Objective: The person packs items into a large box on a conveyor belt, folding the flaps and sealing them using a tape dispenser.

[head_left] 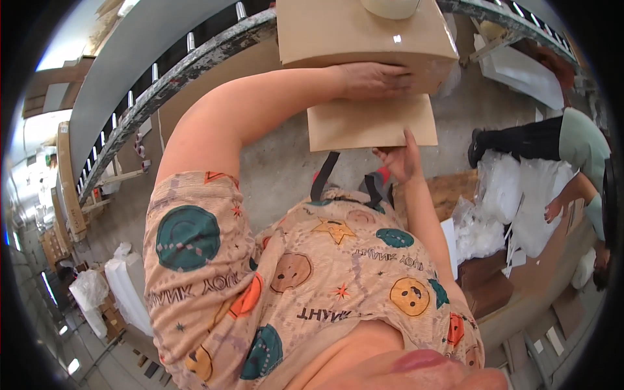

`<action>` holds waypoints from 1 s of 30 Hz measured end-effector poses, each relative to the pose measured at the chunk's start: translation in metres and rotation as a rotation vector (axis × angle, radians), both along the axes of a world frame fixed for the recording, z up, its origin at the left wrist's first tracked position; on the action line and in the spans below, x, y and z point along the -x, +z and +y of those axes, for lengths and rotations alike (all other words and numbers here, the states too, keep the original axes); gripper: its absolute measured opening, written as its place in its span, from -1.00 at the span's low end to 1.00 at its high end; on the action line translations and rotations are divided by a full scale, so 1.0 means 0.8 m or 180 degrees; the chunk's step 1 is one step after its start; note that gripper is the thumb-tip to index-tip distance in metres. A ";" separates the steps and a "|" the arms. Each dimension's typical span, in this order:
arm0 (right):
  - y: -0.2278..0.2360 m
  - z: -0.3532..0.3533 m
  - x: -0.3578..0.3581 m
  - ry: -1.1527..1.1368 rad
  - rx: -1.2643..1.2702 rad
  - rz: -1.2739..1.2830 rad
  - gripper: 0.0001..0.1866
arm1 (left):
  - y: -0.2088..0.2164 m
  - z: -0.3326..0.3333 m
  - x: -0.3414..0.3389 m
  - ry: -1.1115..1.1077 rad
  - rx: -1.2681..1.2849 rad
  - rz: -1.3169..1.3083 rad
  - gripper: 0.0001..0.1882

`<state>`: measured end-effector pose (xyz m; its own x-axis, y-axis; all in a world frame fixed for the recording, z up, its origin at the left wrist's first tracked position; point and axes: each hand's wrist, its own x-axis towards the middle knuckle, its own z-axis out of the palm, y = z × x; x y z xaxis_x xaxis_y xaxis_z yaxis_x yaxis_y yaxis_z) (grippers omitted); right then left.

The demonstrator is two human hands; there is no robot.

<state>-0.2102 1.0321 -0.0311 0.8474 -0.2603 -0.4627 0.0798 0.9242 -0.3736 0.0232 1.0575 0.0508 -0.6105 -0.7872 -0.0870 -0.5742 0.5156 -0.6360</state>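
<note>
A brown cardboard box point(364, 40) stands at the top of the view, with a cardboard flap point(364, 127) sticking out from its near side. My left hand point(377, 79) lies flat along that near side, above the flap, its fingers stretched to the right. At the flap's near edge, toward its right end, is my right hand point(403, 159). Its thumb lies over the cardboard and the other fingers are bent at the edge, partly hidden. On top of the box sits a pale round roll point(392, 8), cut off by the frame.
A worn metal rail with rollers point(195, 62) curves behind the box. At right, another person point(578, 140) bends beside clear plastic-wrapped white pieces point(513, 185). White foam blocks point(130, 292) and long cartons point(70, 182) stand at left.
</note>
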 end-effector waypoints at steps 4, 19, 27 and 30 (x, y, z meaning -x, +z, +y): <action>0.037 0.003 -0.036 -0.0027 0.0898 0.0668 -0.62 | -0.006 0.005 -0.003 0.0076 0.0405 -0.0836 -0.42; 0.189 -0.068 -0.144 0.1464 0.1765 0.1134 -0.54 | 0.092 0.142 -0.057 0.1756 0.1291 0.3175 -0.23; 0.294 -0.090 -0.179 0.1115 0.4599 0.1031 -0.44 | 0.074 0.139 -0.077 0.2395 0.0942 0.2152 -0.01; 0.345 -0.162 -0.237 0.0757 0.6321 0.2380 -0.35 | 0.078 0.130 -0.066 0.2348 0.0827 0.2346 -0.02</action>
